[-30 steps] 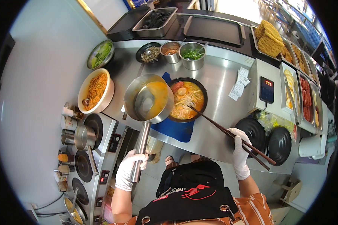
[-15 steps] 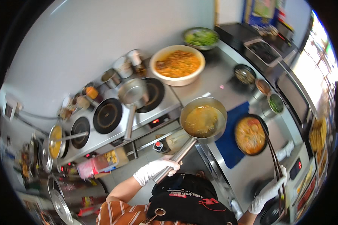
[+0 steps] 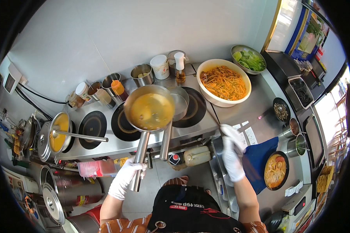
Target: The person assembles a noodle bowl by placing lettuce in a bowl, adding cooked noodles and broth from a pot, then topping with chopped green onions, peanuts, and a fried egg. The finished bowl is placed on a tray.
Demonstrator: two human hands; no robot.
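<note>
My left hand (image 3: 130,175), in a white glove, is closed round the steel handle of a saucepan (image 3: 151,112). Yellow broth with small bits fills the pan, held above the stove near the middle burner. It partly covers a second saucepan (image 3: 181,101) standing on the right burner. In my gloved right hand (image 3: 232,149), blurred by motion, are long dark chopsticks (image 3: 213,115) that point toward the stove. A black bowl of noodle soup (image 3: 276,171) stands right of this hand, at the edge of a blue cloth (image 3: 256,153).
At the back stand a white basin of shredded orange food (image 3: 224,87) and a bowl of lettuce (image 3: 249,59). Seasoning bottles (image 3: 118,89) and tubs line the wall. A ladle (image 3: 81,136) rests in a pot at left. Small ingredient cups (image 3: 296,145) stand at right.
The saucepan in my left hand has moved left, from beside the soup bowl to over the stove. My right hand has swung left with the chopsticks, away from the bowl's right side.
</note>
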